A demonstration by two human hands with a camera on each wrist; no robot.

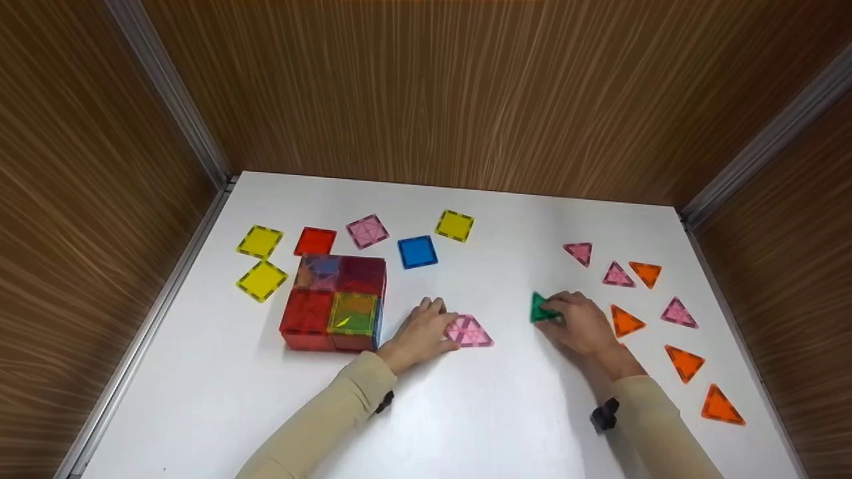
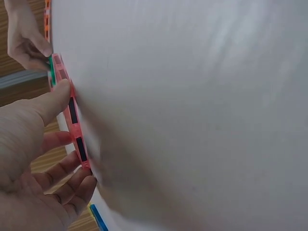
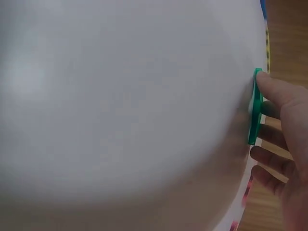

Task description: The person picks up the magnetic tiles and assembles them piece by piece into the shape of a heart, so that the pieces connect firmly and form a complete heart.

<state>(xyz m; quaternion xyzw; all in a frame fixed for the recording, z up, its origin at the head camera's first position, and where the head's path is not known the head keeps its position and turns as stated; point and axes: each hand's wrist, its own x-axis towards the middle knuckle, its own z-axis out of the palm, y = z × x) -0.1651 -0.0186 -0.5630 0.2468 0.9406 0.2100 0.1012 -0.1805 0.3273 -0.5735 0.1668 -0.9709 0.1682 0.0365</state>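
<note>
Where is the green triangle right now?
In the head view, the green triangle is right of centre, pinched in the right grip, with the pink shape in the left grip to its left.

I note a white desk before a wood-grain back panel. Grey metal rail lines left corner.

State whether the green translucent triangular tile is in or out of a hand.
In hand: the right hand pinches the green tile between thumb and fingers, as the right wrist view shows.
</note>
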